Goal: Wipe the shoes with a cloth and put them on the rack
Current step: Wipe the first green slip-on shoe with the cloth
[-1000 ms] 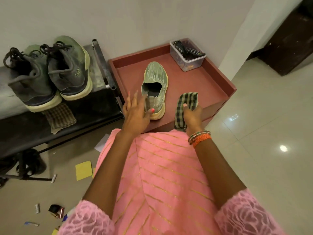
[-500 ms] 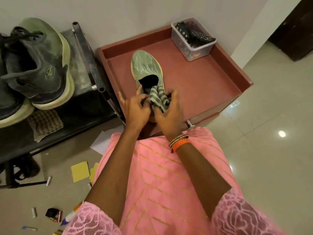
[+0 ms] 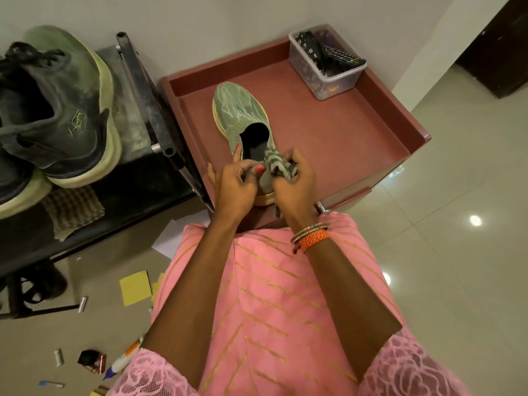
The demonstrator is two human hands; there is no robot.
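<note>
at the far left, a pair of dusty grey-green sneakers [image 3: 57,115] stands on the black rack [image 3: 134,190], heels toward us, with a folded checked rag [image 3: 74,211] lying on the rack just in front of them. on the floor below are scattered bits: yellow paper squares [image 3: 135,287], a small metal cylinder [image 3: 83,304] and a glue bottle [image 3: 123,361].

moving right, a reddish-brown tray-topped table [image 3: 343,132] touches the rack's side. on it lies a green slip-on shoe [image 3: 243,115], toe pointing away from us, heel at the near edge. our left hand [image 3: 234,187] grasps the shoe's heel, thumb on the heel's back, forefinger stretched along the shoe's left side. beside it, touching, our right hand [image 3: 297,181] clenches a green-and-grey striped cloth [image 3: 275,164] bunched against the heel collar, with one end of the cloth hanging below the palm. orange and beaded bangles [image 3: 310,238] circle the right wrist.

at the table's far right corner sits a clear plastic box [image 3: 323,78] holding a remote control [image 3: 343,57]. pale glossy floor tiles [image 3: 457,224] fill the right side.
</note>
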